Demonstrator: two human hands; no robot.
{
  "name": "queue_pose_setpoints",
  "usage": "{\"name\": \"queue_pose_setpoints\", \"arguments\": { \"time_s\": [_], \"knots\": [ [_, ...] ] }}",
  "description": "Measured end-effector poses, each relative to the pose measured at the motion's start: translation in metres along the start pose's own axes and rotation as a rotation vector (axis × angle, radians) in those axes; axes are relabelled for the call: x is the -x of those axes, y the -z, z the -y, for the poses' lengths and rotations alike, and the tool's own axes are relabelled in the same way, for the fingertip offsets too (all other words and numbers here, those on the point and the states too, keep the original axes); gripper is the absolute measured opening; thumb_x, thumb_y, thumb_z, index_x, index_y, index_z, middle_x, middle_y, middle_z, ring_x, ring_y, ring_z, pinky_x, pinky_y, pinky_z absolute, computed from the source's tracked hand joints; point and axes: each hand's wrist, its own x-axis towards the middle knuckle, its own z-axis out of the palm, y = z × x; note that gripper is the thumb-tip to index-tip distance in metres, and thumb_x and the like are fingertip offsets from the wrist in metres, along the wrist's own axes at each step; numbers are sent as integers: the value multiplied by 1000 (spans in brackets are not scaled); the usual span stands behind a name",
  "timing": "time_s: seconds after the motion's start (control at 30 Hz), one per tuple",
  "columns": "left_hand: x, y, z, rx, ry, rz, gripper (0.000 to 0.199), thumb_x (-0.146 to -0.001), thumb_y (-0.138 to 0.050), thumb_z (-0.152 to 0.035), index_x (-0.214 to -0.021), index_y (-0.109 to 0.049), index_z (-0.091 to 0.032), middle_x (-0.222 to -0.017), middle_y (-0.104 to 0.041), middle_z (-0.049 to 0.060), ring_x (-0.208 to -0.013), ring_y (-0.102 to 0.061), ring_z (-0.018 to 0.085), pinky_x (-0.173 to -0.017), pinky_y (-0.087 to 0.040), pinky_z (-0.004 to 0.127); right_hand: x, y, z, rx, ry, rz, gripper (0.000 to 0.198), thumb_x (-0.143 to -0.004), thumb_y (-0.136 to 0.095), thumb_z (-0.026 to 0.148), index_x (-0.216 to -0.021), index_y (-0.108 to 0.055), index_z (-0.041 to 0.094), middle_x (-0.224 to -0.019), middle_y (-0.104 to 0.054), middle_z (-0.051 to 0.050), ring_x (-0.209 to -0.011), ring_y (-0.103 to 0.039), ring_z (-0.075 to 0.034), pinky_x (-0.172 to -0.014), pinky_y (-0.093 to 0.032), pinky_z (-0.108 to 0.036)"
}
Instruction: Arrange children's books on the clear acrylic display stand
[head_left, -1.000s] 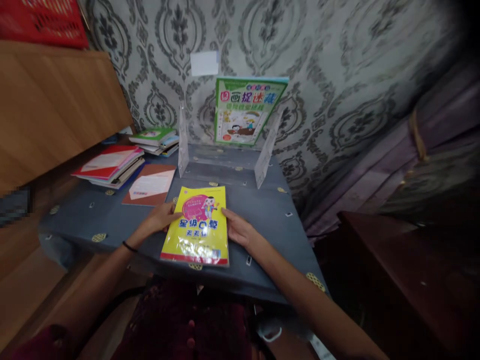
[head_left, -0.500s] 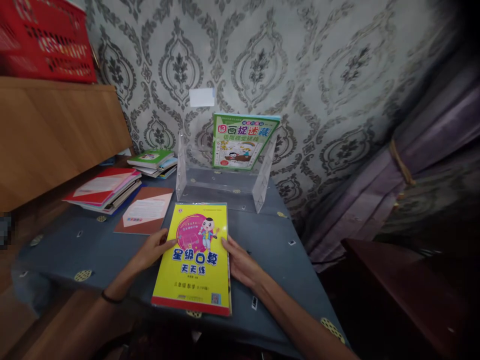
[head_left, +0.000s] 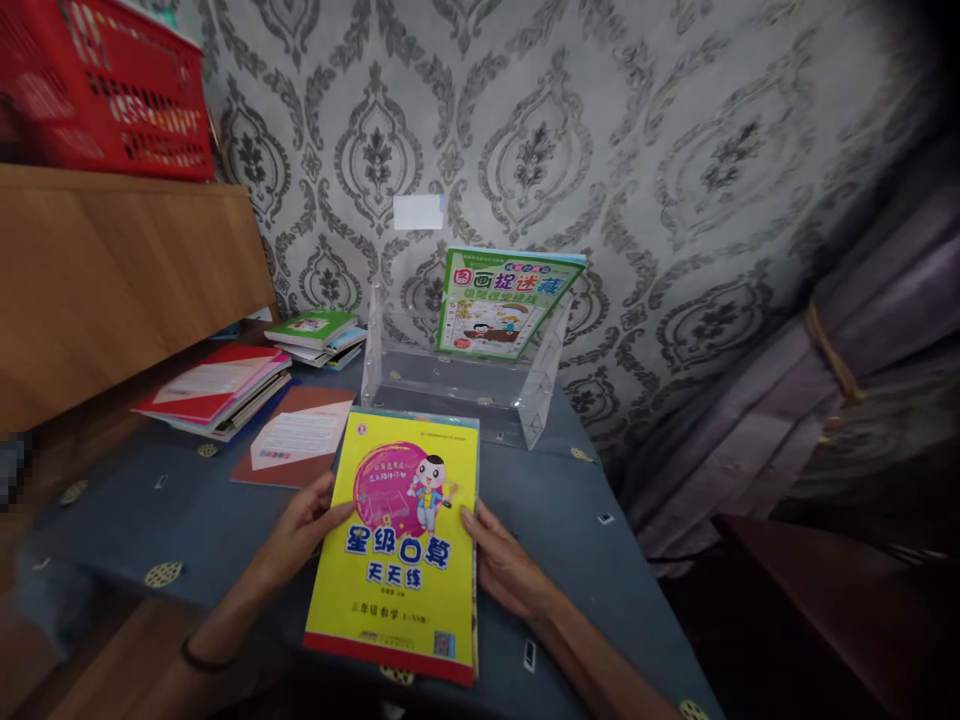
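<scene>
There's a red basket (head_left: 161, 120) on a wooden cabinet (head_left: 127, 270) at left, pretty busy grey wallpaper (head_left: 645, 140), plus a purplish curtain (head_left: 765, 430) tied back with a cord (head_left: 834, 358) on the right.

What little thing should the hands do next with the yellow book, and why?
Maybe lift the yellow book toward the see-through stand. The left hand and right hand hold it by opposite edges, the stand is just beyond it, and a green book is propped there, cover facing out.
</scene>
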Motion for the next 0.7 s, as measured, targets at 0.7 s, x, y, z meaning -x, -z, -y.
{"name": "queue_pose_setpoints", "arguments": {
  "time_s": [0.7],
  "knots": [
    [-17, 11, 12, 63, 50, -30, 57, -68, -83, -50, -110, -65, -16, -83, -77, 9, -68, -73, 23, -63, -58, 33, -18, 0, -17, -24, 97, -208, 49, -75, -81, 53, -111, -67, 23, -103, -79, -7, -98, -74, -29, -88, -59, -46]
  ]
}}
